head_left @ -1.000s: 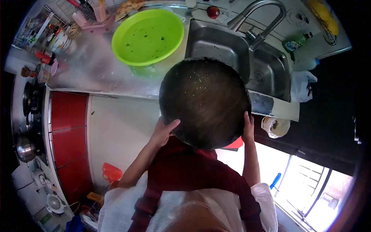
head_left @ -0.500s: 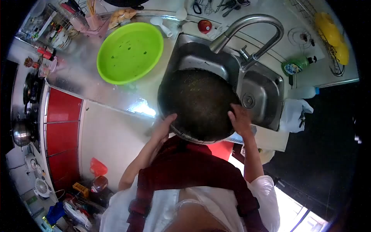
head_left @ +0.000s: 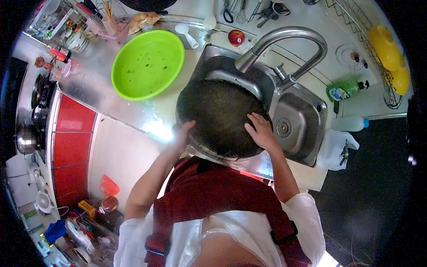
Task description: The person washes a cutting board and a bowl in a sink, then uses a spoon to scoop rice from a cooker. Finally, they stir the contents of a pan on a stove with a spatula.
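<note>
A large dark round chopping board (head_left: pixel 218 107) with a thick edge lies over the sink's larger basin and its front rim, small pale specks scattered on its face. My left hand (head_left: pixel 183 135) grips its left front edge, thumb on top and the other fingers hidden below. On the right side of the face rests my right hand (head_left: pixel 260 130), fingers stretched out and thumb apart. Just beyond the board is the metal sink (head_left: pixel 238 66), with an arched faucet (head_left: pixel 289 35) above it.
Left of the sink, a green basin (head_left: pixel 149 66) holds a little water and dark bits. A white spoon (head_left: pixel 187 35) and a red apple (head_left: pixel 236 38) sit behind. A green soap bottle (head_left: pixel 340 92) and a white plastic bag (head_left: pixel 331 149) are on the right.
My right hand has slid leftward, from the board's right edge further onto its face. My left hand keeps its edge grip. The board and the view have shifted slightly.
</note>
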A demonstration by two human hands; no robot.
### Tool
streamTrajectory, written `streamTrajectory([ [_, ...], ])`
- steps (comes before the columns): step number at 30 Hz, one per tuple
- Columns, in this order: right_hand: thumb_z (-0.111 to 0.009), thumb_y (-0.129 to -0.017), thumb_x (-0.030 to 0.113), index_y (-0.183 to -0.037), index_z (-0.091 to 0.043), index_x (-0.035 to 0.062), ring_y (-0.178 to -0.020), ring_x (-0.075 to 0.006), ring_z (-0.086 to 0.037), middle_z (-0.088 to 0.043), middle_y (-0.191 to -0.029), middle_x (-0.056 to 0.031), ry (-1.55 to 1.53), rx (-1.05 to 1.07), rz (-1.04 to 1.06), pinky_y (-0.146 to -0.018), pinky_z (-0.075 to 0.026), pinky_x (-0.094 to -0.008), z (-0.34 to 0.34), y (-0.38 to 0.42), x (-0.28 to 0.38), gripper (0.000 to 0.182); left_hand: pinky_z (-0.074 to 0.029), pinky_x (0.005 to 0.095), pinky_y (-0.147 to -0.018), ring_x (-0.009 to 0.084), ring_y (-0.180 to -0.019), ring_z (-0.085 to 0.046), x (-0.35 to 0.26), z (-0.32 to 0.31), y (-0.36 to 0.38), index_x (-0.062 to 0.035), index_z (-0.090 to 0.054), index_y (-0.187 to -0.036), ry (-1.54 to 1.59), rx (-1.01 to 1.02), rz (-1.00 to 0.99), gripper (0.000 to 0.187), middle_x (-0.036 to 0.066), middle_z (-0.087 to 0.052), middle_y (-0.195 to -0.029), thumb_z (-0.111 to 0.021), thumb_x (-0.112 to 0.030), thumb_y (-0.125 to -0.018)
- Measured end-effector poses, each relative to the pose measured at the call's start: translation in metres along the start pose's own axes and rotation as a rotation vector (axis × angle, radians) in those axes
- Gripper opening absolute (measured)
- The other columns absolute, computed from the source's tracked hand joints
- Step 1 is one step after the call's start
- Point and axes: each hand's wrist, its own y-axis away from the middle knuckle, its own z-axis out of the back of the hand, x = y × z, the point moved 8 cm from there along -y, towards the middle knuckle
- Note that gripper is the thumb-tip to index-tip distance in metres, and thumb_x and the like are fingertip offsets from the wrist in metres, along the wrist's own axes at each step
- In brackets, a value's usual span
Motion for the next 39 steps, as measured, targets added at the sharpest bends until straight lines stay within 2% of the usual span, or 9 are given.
streamTrajectory([
  [4, -0.044, -0.090, 0.053, -0.130, -0.047, 0.0072, -0.129, -0.0337, -0.036, -0.040, -0.139, -0.0173, -0.017, 0.028, 0.016, -0.108, -0.024, -0.0455, -0.005, -0.015, -0.007, 0.061, -0.048, 0.0411, -0.076, 0.0281, -0.088, -0.059, -0.002, 0.002, -0.014, 0.0074, -0.053, -0.110, -0.092, 0.026, 0.060, 0.055, 0.016, -0.060, -0.098, -0.070, -0.029, -0.073],
  [8, -0.044, -0.089, 0.054, -0.130, -0.047, 0.0066, -0.130, -0.0342, -0.035, -0.039, -0.140, -0.0181, -0.045, 0.110, 0.014, -0.108, -0.026, -0.0429, 0.002, -0.027, -0.004, 0.062, -0.052, 0.0371, -0.063, 0.0252, -0.077, -0.061, -0.018, -0.015, -0.022, 0.0071, -0.054, -0.107, 0.071, 0.048, 0.052, 0.044, 0.015, -0.062, -0.092, -0.068, -0.021, -0.076],
  [16, -0.049, -0.090, 0.047, -0.132, -0.045, 0.0070, -0.126, -0.0371, -0.040, -0.042, -0.137, -0.0198, -0.253, 0.194, -0.007, -0.106, -0.031, -0.0392, 0.005, -0.046, -0.011, 0.059, -0.055, 0.0386, -0.068, 0.0256, -0.076, -0.064, -0.018, -0.018, -0.019, 0.0096, -0.049, -0.111, 0.019, 0.095, 0.065, 0.046, 0.014, -0.063, -0.093, -0.065, -0.021, -0.080],
  [20, -0.053, -0.091, 0.033, -0.130, -0.043, -0.0014, -0.115, -0.0351, -0.051, -0.052, -0.122, -0.0246, -0.204, -0.439, -0.102, -0.098, -0.038, -0.0384, 0.061, -0.103, -0.073, 0.053, -0.052, 0.0391, -0.066, 0.0279, -0.082, -0.060, 0.010, 0.011, -0.034, 0.0063, -0.044, -0.115, -0.032, -0.007, 0.012, 0.060, 0.017, -0.057, -0.098, -0.070, -0.029, -0.074],
  [24, -0.059, -0.086, 0.036, -0.138, -0.019, -0.0117, -0.134, -0.0433, -0.022, -0.023, -0.143, -0.0320, -0.143, -0.813, -0.001, -0.110, -0.021, -0.0427, 0.131, -0.143, -0.071, 0.081, -0.049, 0.0387, -0.071, 0.0259, -0.085, -0.057, 0.016, 0.021, -0.032, 0.0054, -0.045, -0.112, -0.090, -0.080, -0.017, 0.063, 0.017, -0.055, -0.097, -0.072, -0.035, -0.072],
  [28, -0.059, -0.084, 0.042, -0.137, -0.018, -0.0151, -0.135, -0.0422, -0.020, -0.023, -0.143, -0.0314, -0.271, -0.824, -0.160, -0.111, -0.019, -0.0445, 0.137, -0.190, -0.090, 0.088, -0.053, 0.0355, -0.069, 0.0246, -0.081, -0.060, 0.021, 0.030, -0.033, 0.0098, -0.041, -0.113, -0.134, -0.140, -0.035, 0.060, 0.017, -0.058, -0.097, -0.070, -0.029, -0.077],
  [30, -0.057, -0.083, 0.051, -0.135, -0.018, -0.0173, -0.135, -0.0414, -0.022, -0.023, -0.143, -0.0310, 0.099, -0.653, -0.189, -0.111, -0.019, -0.0440, 0.124, -0.213, -0.086, 0.095, -0.052, 0.0355, -0.070, 0.0245, -0.082, -0.060, 0.021, 0.026, -0.027, 0.0092, -0.041, -0.113, -0.103, -0.140, -0.043, 0.060, 0.017, -0.058, -0.098, -0.070, -0.029, -0.077],
  [35, -0.053, -0.082, 0.058, -0.139, -0.027, -0.0053, -0.134, -0.0414, -0.024, -0.025, -0.142, -0.0312, 0.230, -0.438, -0.160, -0.111, -0.020, -0.0430, 0.100, -0.246, -0.096, 0.089, -0.045, 0.0386, -0.084, 0.0277, -0.099, -0.054, 0.000, 0.005, -0.016, 0.0072, -0.037, -0.123, -0.075, -0.056, -0.023, 0.071, 0.020, -0.052, -0.114, -0.069, -0.034, -0.075],
  [39, -0.048, -0.089, 0.045, -0.130, -0.041, -0.0027, -0.121, -0.0347, -0.044, -0.048, -0.128, -0.0233, -0.373, -0.656, 0.051, -0.104, -0.031, -0.0435, 0.130, -0.202, -0.077, 0.063, -0.045, 0.0386, -0.085, 0.0277, -0.098, -0.054, -0.005, 0.002, -0.021, 0.0077, -0.037, -0.125, -0.024, -0.061, -0.062, 0.072, 0.020, -0.053, -0.113, -0.069, -0.032, -0.074],
])
